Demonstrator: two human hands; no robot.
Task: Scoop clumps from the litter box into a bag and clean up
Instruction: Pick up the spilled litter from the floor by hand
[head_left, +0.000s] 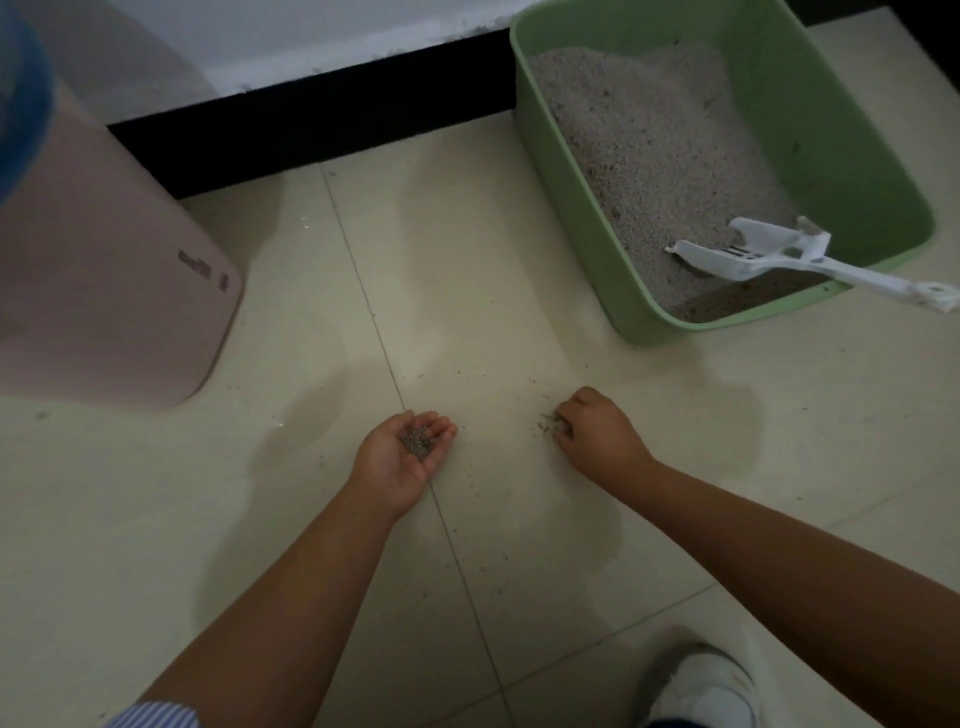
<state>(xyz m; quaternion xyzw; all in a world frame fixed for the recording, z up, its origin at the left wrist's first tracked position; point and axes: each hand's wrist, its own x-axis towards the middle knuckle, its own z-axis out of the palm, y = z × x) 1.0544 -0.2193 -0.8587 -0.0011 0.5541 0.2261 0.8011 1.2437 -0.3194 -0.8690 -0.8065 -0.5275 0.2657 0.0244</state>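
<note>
Cream tiled floor (467, 260), black skirting (311, 119)

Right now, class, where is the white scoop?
In the head view the scoop lies at upper right, its head on the litter in the near corner of the green litter box, its handle sticking out over the rim.

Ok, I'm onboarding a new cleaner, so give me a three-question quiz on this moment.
1. True or false: the white scoop lies on the floor tiles.
2. Which of the hands holds gathered litter grains in its palm?
3. The right hand is: A) gripping the scoop B) gathering grains on the floor C) resting in the green litter box

Key: 1. False, it rests in the litter box, its handle over the rim. 2. The left hand, cupped palm up. 3. B.
</note>
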